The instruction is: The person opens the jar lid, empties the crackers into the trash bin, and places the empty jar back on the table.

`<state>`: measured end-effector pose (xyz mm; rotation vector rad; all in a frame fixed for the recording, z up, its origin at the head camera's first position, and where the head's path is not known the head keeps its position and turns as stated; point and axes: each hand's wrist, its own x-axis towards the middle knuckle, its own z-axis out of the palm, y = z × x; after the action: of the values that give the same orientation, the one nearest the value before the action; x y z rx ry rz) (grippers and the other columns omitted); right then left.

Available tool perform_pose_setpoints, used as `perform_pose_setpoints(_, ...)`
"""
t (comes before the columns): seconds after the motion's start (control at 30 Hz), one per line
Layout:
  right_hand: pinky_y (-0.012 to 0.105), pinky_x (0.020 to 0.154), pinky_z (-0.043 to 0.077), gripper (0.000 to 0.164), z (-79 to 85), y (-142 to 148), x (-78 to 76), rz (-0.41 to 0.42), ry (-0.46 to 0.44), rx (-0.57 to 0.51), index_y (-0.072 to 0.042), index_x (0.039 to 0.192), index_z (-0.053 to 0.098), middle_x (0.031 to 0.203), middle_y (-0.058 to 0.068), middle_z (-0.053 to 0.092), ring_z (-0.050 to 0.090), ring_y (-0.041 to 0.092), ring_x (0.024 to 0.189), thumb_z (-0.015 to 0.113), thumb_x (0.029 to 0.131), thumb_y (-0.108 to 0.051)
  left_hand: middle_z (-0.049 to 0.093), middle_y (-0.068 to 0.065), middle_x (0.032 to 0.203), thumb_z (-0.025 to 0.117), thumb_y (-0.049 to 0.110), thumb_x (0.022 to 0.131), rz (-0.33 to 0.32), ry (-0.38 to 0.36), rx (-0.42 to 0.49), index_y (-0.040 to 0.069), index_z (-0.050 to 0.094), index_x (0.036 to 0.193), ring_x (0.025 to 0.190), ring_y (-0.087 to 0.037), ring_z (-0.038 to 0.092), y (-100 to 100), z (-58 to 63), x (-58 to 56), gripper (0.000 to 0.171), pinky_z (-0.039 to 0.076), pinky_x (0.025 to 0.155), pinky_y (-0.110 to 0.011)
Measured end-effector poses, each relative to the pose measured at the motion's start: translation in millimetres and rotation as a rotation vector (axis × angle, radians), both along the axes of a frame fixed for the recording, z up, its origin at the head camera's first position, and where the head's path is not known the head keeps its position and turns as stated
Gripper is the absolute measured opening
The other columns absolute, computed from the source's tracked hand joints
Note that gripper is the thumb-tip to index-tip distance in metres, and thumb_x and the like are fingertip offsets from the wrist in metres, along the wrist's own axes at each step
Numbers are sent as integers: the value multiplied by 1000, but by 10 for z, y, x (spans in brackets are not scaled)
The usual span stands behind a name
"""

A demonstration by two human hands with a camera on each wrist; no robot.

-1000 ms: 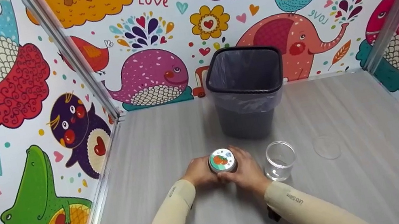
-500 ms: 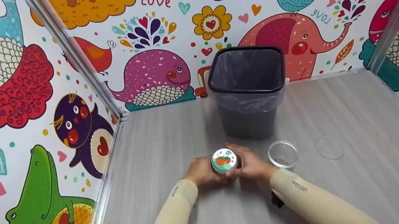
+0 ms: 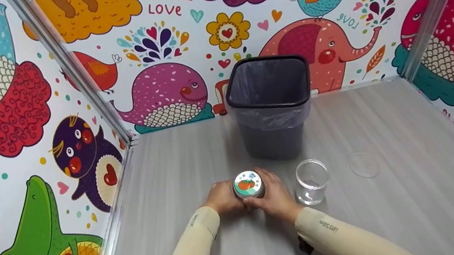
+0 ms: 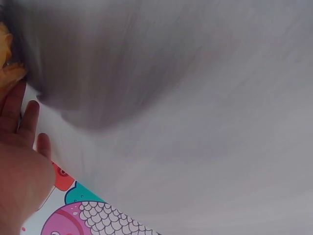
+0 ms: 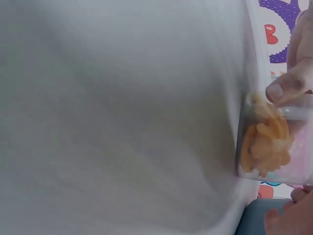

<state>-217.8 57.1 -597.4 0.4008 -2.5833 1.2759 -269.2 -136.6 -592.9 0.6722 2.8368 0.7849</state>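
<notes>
Both hands hold a clear jar at the middle of the table. Its round lid (image 3: 247, 184), white and green with an orange fruit picture, faces up. Through the wall of the jar (image 5: 301, 161) show orange pieces (image 5: 269, 142), likely dried fruit. My left hand (image 3: 222, 197) grips the jar from the left, its fingers (image 4: 29, 120) reaching along the far side. On the right, my right hand (image 3: 274, 196) holds it around the top, thumb on the near side and fingers behind. Just right of this hand stands an open clear plastic cup (image 3: 311, 181).
A thin transparent disc (image 3: 364, 164) lies flat on the table (image 3: 409, 207) to the right of the cup. Behind the hands stands a grey bin (image 3: 272, 133) with a bag liner. Cartoon-printed walls (image 3: 169, 91) enclose the table at the back and sides.
My right wrist swung out over the cup's lower part half a second ago and is now back to the left. Both hands still hold the jar; the head view has shifted slightly.
</notes>
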Motion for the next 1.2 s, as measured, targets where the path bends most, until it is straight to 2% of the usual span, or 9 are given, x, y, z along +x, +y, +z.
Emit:
perform_pose_setpoints(0.13,55,109,32,91,32,34,-34,72,-54,6,5,143,45,144,24,48,42,43,132,86,75,-40,72,8,96,91,48,57,21,-13,-1,15,73,108,92,-11,66,-20,-9,23,64,53,88,-34)
perform_pose_setpoints(0.3,56,111,28,93,73,162,-139,219,-155,-53,5,146,42,147,25,43,37,43,136,88,73,-29,72,11,98,89,59,56,7,-6,8,17,73,112,93,-9,66,-7,-43,38,71,53,88,-33)
perform_pose_setpoints(0.43,58,112,24,93,90,245,-209,291,-196,-80,5,146,41,149,27,40,34,45,138,88,73,-27,71,12,100,90,57,55,6,-21,14,18,72,114,95,-9,65,22,-34,34,73,52,89,-32)
perform_pose_setpoints(0.53,58,112,24,95,92,259,-224,269,-172,-93,5,146,41,148,27,41,34,45,137,88,71,-28,71,13,98,92,53,54,8,-3,28,18,73,112,93,-8,65,42,-14,13,71,52,88,-32)
perform_pose_setpoints(0.77,56,108,33,97,-2,102,-72,83,-61,-71,7,143,44,142,28,46,41,45,132,89,70,-39,72,12,100,91,51,56,-21,31,-25,18,72,111,95,-8,66,39,-21,-1,67,52,90,-31)
perform_pose_setpoints(0.93,53,108,35,96,-15,-16,-55,-12,-9,-59,5,142,46,140,26,49,44,43,130,90,70,-41,72,11,101,90,48,58,-8,57,-39,18,72,112,96,-9,66,19,-17,-39,64,51,92,-32)
perform_pose_setpoints(1.07,54,108,34,95,-1,-19,-58,10,-23,-40,5,142,45,140,26,48,44,43,130,90,70,-38,72,12,101,89,51,59,8,38,-38,20,72,113,96,-8,66,4,-18,-20,65,51,91,-32)
perform_pose_setpoints(1.2,57,109,31,94,23,79,-115,118,-76,-90,6,142,45,141,26,49,42,44,131,91,69,-30,71,14,98,89,56,57,15,29,-18,20,72,111,93,-8,66,25,-4,20,67,52,89,-32)
